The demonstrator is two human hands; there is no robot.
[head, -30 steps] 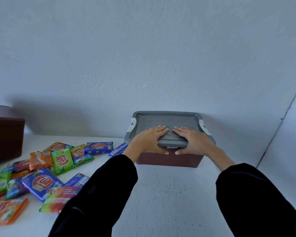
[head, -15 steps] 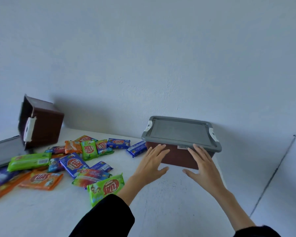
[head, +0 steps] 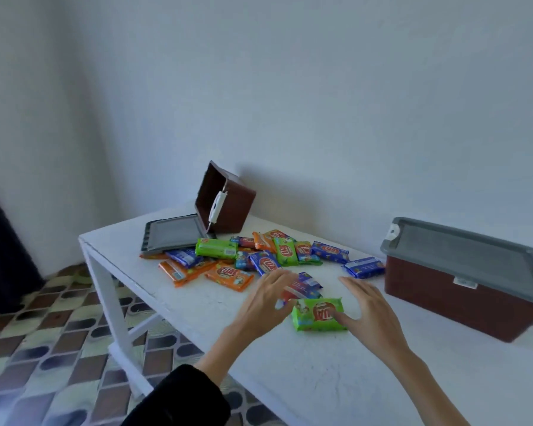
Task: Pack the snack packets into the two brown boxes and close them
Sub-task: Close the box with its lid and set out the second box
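Head view: the closed brown box (head: 456,290), with its grey lid (head: 462,244) on, stands at the table's (head: 290,379) far end and looks finished. Near it lies a green packet (head: 319,313). Both hands hover there with fingers spread, clasping nothing. The right hand (head: 370,305) has its thumb tip on that packet. The left hand (head: 268,298) is blurred, over a red-and-blue packet (head: 302,285).

Farther from the closed box, the loose pile of packets (head: 243,256) is strewn flat. Well apart from the closed box, past the pile, the open brown box (head: 231,207) lies tipped on its side. Its own lid (head: 174,233) lies flat beside it.

The step in hand is probably gathering packets for this second box. It is best to set that box upright first. The slick wrappers are likely to slide, so each should be pinched by its long edges or swept into a stack between both palms. Laid flat and all facing one way, they should stay below the rim and let the lid seat.
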